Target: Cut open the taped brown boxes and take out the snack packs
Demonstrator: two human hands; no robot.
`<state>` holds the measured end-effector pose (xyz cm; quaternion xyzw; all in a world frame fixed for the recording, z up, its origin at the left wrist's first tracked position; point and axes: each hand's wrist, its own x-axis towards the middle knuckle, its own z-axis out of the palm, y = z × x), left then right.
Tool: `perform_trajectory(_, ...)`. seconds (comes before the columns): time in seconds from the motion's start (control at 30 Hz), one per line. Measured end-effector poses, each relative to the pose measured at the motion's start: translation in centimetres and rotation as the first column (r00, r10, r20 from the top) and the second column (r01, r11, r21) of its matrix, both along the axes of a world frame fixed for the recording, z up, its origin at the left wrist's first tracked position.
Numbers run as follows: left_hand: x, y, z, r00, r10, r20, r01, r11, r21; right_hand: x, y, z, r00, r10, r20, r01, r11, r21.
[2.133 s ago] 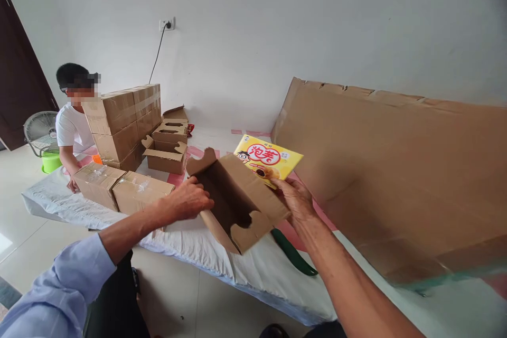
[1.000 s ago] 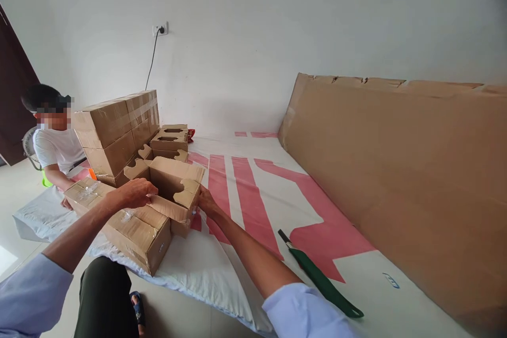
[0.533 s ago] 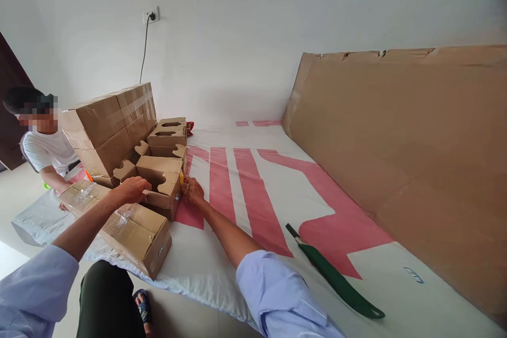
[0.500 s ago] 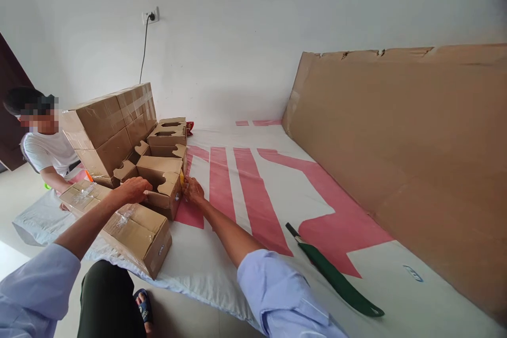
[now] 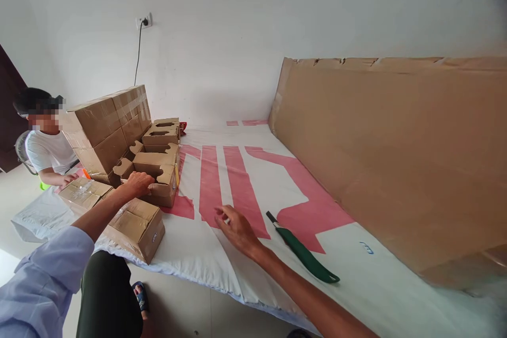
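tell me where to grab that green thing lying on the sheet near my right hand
Take the green tool by its broad green body, coming from above. It lies flat on the white and red sheet, its narrow dark tip toward your right hand, which is empty. Pinch across its narrow width.

A tall stack of taped boxes (image 5: pixel 106 127) stands near a seated person (image 5: pixel 45 142). A big cardboard sheet (image 5: pixel 388 153) leans against the wall. A green strap (image 5: pixel 303 251) lies on the white-and-red sheet (image 5: pixel 222 179).
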<state>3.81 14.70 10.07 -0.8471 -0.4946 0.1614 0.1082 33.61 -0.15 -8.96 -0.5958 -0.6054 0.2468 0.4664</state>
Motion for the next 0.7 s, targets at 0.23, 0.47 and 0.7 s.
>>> perform_trajectory(0.23,2.2,1.9,0.0,0.998,0.042,-0.048,-0.04,0.998,0.051,0.2,-4.2,-3.5,0.991,-0.024,0.131,0.007,0.992,0.128)
perform_trajectory(0.47,2.8,4.3,-0.4,0.994,0.09,-0.064,-0.085,0.993,0.088,-0.1,-3.9,-3.7,0.964,-0.052,0.259,0.002,0.982,0.189)
perform_trajectory(0.7,3.1,6.8,-1.1,0.991,0.131,-0.016,-0.128,0.984,0.123,0.0,-3.9,-4.2,0.944,-0.082,0.32,-0.002,0.967,0.253)
